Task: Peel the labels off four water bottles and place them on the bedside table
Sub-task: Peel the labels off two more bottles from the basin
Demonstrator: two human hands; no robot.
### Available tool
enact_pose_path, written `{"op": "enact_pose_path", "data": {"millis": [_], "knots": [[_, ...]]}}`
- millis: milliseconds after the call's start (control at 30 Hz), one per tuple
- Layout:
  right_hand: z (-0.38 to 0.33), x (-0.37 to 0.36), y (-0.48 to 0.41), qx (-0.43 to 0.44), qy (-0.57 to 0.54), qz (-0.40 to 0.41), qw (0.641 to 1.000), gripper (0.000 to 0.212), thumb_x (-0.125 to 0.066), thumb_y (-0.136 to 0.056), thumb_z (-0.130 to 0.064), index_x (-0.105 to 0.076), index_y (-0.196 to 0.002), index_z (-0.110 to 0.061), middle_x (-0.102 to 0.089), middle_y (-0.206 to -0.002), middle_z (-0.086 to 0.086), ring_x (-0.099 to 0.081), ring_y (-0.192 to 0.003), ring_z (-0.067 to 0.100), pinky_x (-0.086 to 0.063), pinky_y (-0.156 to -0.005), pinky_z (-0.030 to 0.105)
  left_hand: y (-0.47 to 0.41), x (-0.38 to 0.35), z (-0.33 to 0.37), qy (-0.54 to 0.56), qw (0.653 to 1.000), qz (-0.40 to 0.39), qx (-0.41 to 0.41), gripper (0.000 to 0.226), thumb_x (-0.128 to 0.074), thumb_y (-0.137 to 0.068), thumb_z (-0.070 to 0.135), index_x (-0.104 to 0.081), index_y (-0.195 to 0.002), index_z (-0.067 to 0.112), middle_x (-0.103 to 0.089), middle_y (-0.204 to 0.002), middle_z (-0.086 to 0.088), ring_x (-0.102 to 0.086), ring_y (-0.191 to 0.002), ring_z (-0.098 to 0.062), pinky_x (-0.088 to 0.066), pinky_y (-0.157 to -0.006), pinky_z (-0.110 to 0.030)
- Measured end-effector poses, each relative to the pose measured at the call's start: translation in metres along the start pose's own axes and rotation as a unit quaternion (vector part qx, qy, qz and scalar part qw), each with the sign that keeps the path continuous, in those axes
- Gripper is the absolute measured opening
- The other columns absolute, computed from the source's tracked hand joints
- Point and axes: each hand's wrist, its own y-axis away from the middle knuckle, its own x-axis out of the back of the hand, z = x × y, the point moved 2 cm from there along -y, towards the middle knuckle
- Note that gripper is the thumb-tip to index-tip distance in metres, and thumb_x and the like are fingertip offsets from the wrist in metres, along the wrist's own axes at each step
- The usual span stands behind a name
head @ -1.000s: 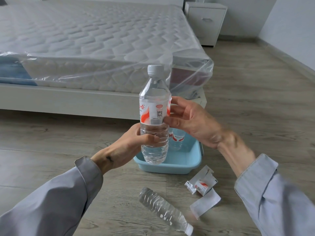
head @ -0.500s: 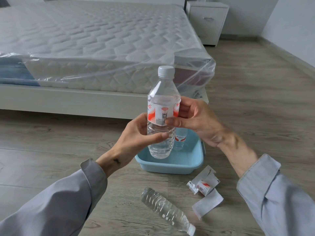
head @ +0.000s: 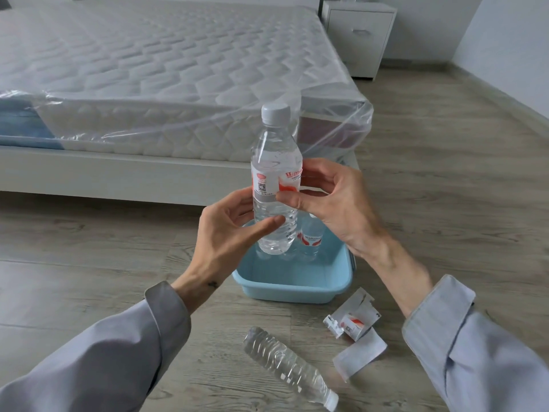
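I hold a clear water bottle [head: 274,162] upright above a light blue basin [head: 292,285]. Its white and red label [head: 267,182] is still wrapped around it. My left hand [head: 225,233] grips the lower body with thumb and fingers. My right hand [head: 329,203] holds the bottle at the label, thumb tip pressed on the label's lower edge. Another labelled bottle [head: 310,236] stands in the basin behind my right hand. A bare bottle [head: 286,367] without a label lies on the floor near me. Peeled labels [head: 353,331] lie crumpled to its right.
A bed with a plastic-wrapped mattress [head: 166,69] fills the left and back. A white bedside table [head: 359,34] stands at the far right of the bed, by the wall. The floor [head: 445,173] is grey wood planks.
The bottle has turned in my hands, so the label's code patch now faces left. My right thumb has slid down to the label's lower edge, and my left fingers have loosened slightly.
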Motion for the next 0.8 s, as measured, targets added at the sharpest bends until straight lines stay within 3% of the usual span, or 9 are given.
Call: {"op": "enact_pose_path", "data": {"millis": [133,233,433,633,800], "knots": [[0.000,0.004,0.002,0.008,-0.016,-0.003,1.000,0.047,-0.092,-0.078,-0.022,-0.077,-0.122,-0.017,-0.082,-0.115,-0.001,-0.078,-0.111,0.019,-0.059,-0.103,0.045,-0.003,0.004,-0.002,0.016,1.000,-0.023,-0.001,0.059,-0.091,-0.077,0.013,-0.073,-0.132,0.003,-0.084,-0.119,-0.004,-0.079,-0.114,-0.019,-0.060,-0.105,-0.034],[0.000,0.006,0.004,0.014,-0.045,0.004,0.999,0.042,-0.090,-0.079,-0.019,-0.079,-0.119,-0.014,-0.082,-0.115,0.004,-0.078,-0.110,0.023,-0.059,-0.101,0.044,-0.004,0.007,-0.003,0.038,0.998,-0.047,0.000,0.054,-0.088,-0.081,0.008,-0.072,-0.132,0.001,-0.083,-0.122,-0.006,-0.078,-0.117,-0.020,-0.060,-0.101,-0.028],[-0.007,0.008,0.004,0.041,-0.034,0.037,0.998,0.023,-0.087,-0.082,-0.008,-0.082,-0.099,-0.023,-0.084,-0.099,-0.002,-0.081,-0.094,0.014,-0.061,-0.086,0.024,-0.005,0.011,-0.005,0.076,0.995,-0.067,0.012,0.050,-0.085,-0.085,0.010,-0.072,-0.133,0.002,-0.080,-0.126,-0.011,-0.076,-0.121,-0.026,-0.060,-0.103,-0.036],[-0.007,0.011,0.002,0.007,-0.064,0.021,0.998,0.029,-0.085,-0.077,-0.018,-0.076,-0.105,-0.017,-0.081,-0.102,0.005,-0.076,-0.095,0.017,-0.059,-0.093,0.031,-0.005,0.013,-0.004,0.065,0.995,-0.074,0.015,0.052,-0.087,-0.084,0.012,-0.073,-0.133,0.004,-0.081,-0.127,-0.010,-0.076,-0.122,-0.027,-0.060,-0.103,-0.037],[-0.006,0.015,-0.002,-0.016,0.001,0.009,1.000,0.022,-0.078,-0.091,-0.005,-0.075,-0.105,-0.022,-0.081,-0.101,0.003,-0.076,-0.093,0.015,-0.059,-0.088,0.028,-0.003,0.011,-0.003,0.040,0.997,-0.065,0.012,0.055,-0.089,-0.081,0.010,-0.072,-0.132,0.003,-0.082,-0.124,-0.008,-0.078,-0.118,-0.025,-0.061,-0.103,-0.037]]}}
